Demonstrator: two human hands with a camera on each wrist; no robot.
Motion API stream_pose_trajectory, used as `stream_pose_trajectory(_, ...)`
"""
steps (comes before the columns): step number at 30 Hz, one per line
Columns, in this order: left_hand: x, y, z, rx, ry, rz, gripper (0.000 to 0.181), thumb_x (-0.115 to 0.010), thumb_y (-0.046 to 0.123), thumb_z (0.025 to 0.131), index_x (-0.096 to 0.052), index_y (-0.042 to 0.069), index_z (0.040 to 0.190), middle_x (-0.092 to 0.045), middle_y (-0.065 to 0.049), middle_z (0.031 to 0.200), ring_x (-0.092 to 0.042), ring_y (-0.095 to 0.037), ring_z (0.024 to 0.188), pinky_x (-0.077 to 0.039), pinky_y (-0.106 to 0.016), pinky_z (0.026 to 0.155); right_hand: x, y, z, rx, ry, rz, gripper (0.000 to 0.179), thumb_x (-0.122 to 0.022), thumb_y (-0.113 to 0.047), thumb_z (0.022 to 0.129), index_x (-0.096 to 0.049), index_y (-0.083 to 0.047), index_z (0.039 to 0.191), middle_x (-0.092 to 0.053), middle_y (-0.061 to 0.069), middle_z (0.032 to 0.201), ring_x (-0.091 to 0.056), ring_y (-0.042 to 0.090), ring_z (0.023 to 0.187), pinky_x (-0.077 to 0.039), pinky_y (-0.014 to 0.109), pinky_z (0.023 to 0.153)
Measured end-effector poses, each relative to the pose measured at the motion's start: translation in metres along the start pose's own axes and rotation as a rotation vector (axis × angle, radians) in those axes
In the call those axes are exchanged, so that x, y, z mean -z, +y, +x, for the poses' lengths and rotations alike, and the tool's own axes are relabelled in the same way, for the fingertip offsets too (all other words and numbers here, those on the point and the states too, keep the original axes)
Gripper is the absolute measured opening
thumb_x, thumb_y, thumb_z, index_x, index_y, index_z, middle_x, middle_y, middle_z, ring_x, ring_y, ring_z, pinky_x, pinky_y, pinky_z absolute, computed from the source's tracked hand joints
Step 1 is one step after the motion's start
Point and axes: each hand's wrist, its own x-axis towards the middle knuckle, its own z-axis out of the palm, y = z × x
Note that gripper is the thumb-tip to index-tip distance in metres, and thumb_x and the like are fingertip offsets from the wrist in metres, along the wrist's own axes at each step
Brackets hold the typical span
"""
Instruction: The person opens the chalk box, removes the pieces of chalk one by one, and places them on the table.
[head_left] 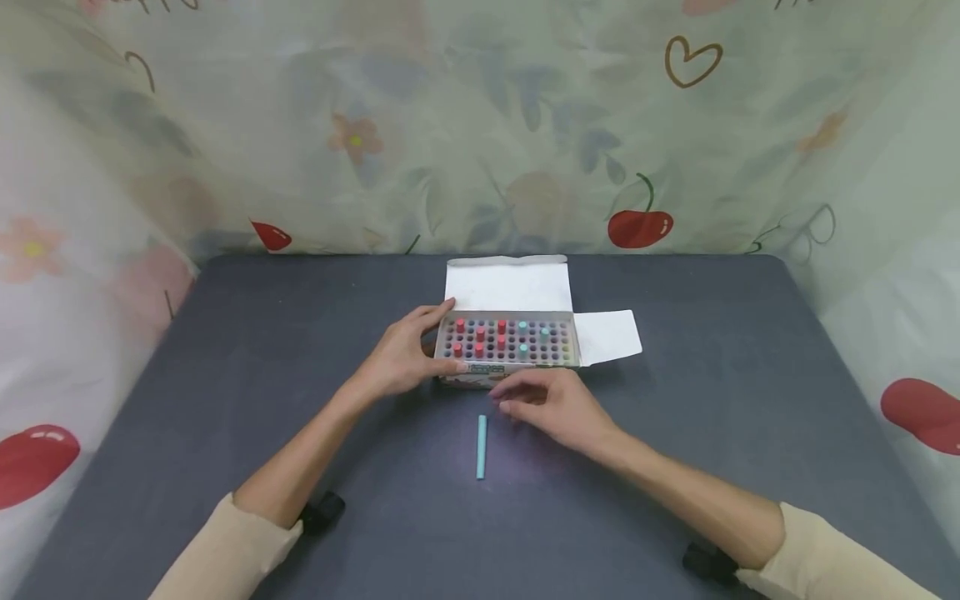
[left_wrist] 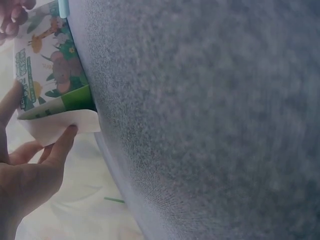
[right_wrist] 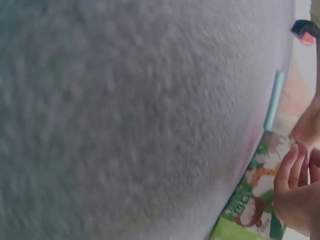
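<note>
A box of chalk (head_left: 508, 379) with animal pictures on its side stands on the dark table. Red sticks and a few teal sticks poke up from its rows of holes. My left hand (head_left: 401, 354) grips the box's left end, thumb on the front edge and fingers at the back. In the left wrist view the fingers of that hand (left_wrist: 37, 170) lie against a white end flap (left_wrist: 65, 122). My right hand (head_left: 558, 408) hovers just in front of the box, fingers loosely bent, with nothing seen between them. A teal chalk stick (head_left: 482, 447) lies on the table beside it.
The box's white lid (head_left: 510, 285) is folded back behind it, and a side flap (head_left: 609, 337) sticks out to the right. Patterned cloth (head_left: 480, 125) hangs behind the table (head_left: 712, 400) and along both sides.
</note>
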Motion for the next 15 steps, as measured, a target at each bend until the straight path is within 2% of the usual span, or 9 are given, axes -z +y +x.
stream_pose_trajectory(5, 0.002, 0.002, -0.002, -0.005, -0.001, 0.004, 0.094, -0.084, 0.026, 0.082, -0.030, 0.020, 0.158, -0.041, -0.012, 0.150, -0.052, -0.029, 0.123, -0.049, -0.043, 0.092, 0.011, -0.007, 0.003, 0.105, 0.023, -0.051, 0.015, -0.075, -0.004, 0.088, -0.077, -0.008, 0.102, -0.074, 0.001, 0.097, -0.070, 0.020, 0.082, -0.055, 0.030, 0.073)
stream_pose_trajectory(11, 0.002, 0.002, -0.002, -0.011, -0.009, 0.004, 0.095, -0.085, 0.026, 0.081, -0.029, 0.020, 0.158, -0.041, -0.013, 0.150, -0.052, -0.030, 0.122, -0.049, -0.043, 0.091, 0.023, -0.013, 0.005, 0.157, 0.073, -0.095, 0.016, -0.074, 0.001, 0.086, -0.077, -0.007, 0.100, -0.074, 0.004, 0.091, -0.070, 0.023, 0.079, -0.056, 0.030, 0.073)
stream_pose_trajectory(15, 0.002, 0.001, -0.002, -0.008, -0.008, 0.008, 0.094, -0.084, 0.027, 0.082, -0.029, 0.020, 0.158, -0.040, -0.013, 0.150, -0.054, -0.029, 0.121, -0.050, -0.043, 0.090, 0.029, -0.015, 0.008, 0.187, 0.119, -0.145, 0.019, -0.076, 0.001, 0.084, -0.077, -0.010, 0.099, -0.074, 0.001, 0.092, -0.069, 0.016, 0.077, -0.056, 0.028, 0.074)
